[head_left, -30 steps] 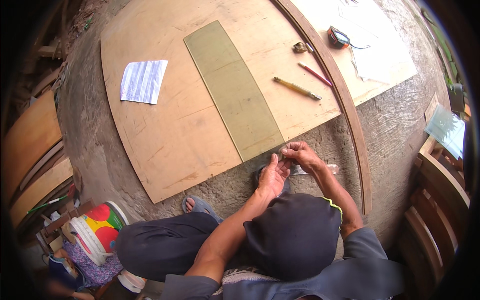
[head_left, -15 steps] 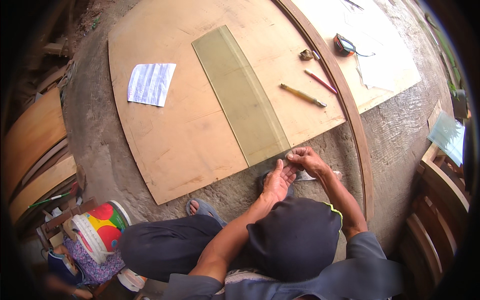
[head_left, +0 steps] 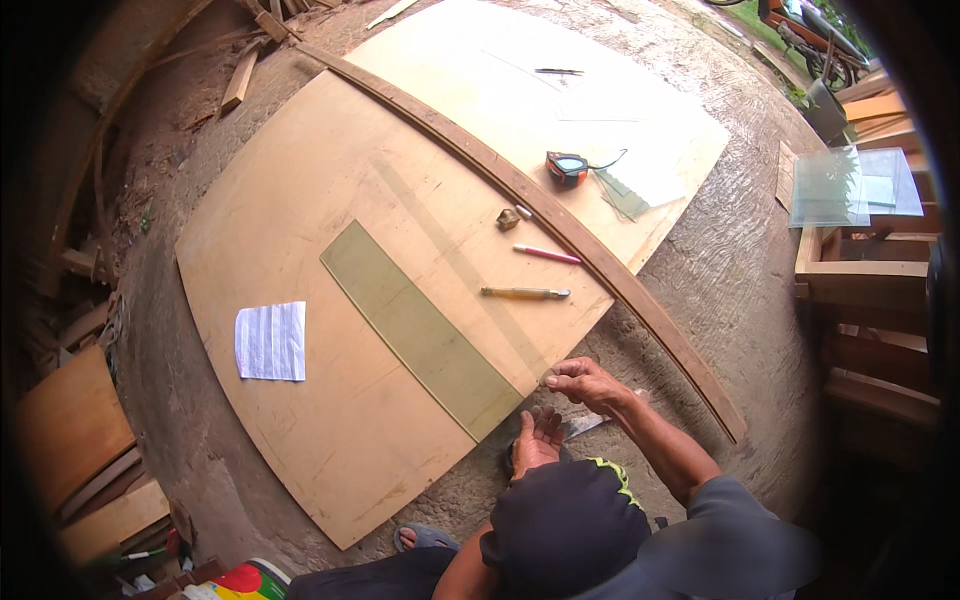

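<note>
A greenish glass pane (head_left: pixel 420 335) lies on a wooden board (head_left: pixel 300 240). To its right, apart from it, is a long, narrow glass strip (head_left: pixel 460 265). At the strip's near end, my right hand (head_left: pixel 585 386) is closed, thumb and forefinger pinching the glass. My left hand (head_left: pixel 539 436) is open, palm up, just beyond the pane's near corner and holding nothing. On the board at the right lie a glass cutter (head_left: pixel 525 293) with a yellowish handle, a pink pencil (head_left: pixel 547 254) and a small brown lump (head_left: pixel 508 218).
A long wooden batten (head_left: pixel 480 160) crosses the board. Beyond it are a tape measure (head_left: pixel 567 169) and a thin dark tool (head_left: pixel 558 71). Striped paper (head_left: pixel 270 342) lies at left. Glass sheets (head_left: pixel 850 185) rest on wooden frames at right. A dark cap (head_left: pixel 570 530) covers part of the foreground.
The narrow strip along the pane's right edge is now separated and lies away to the right, pinched by my right hand. My left hand has come away from the right. The view has shifted.
</note>
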`<state>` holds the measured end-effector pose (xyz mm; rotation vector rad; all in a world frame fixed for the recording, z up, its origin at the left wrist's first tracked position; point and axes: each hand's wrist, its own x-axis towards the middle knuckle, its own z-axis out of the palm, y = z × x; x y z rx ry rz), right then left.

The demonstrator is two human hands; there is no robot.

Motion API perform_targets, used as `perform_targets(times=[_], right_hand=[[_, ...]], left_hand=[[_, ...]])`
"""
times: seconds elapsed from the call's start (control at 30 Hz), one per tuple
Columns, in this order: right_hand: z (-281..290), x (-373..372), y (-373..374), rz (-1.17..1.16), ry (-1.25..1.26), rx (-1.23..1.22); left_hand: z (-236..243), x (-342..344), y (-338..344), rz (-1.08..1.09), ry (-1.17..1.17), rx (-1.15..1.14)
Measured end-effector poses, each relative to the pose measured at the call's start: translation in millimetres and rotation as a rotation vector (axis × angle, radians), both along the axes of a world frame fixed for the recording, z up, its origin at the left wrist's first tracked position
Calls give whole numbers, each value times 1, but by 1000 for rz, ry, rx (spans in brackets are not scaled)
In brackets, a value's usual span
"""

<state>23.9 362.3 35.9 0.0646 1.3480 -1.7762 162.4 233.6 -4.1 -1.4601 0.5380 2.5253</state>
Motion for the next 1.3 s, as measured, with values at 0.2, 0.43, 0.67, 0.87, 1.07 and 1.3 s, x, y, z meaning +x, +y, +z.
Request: perform_targets(times=[0.2,0.43,0.67,0.87,1.07,1.3], right_hand=[[27,-67,21,-403,38,-81],[26,-260,11,-853,80,23],[18,-384,-1,-1199,-44,148],[13,-421,-20,-1139,49,223],[27,-413,-33,-837,101,241],[32,-312,-41,-237,818,689]], left_hand=[[3,-3,-4,-28,4,-17],[-2,0,-5,-42,14,-5],[-23,6,-11,-39,23,76],[-20,8,-9,-35,22,96],[-11,6,-6,-8,-23,97],[-14,6,-5,10,-21,123]])
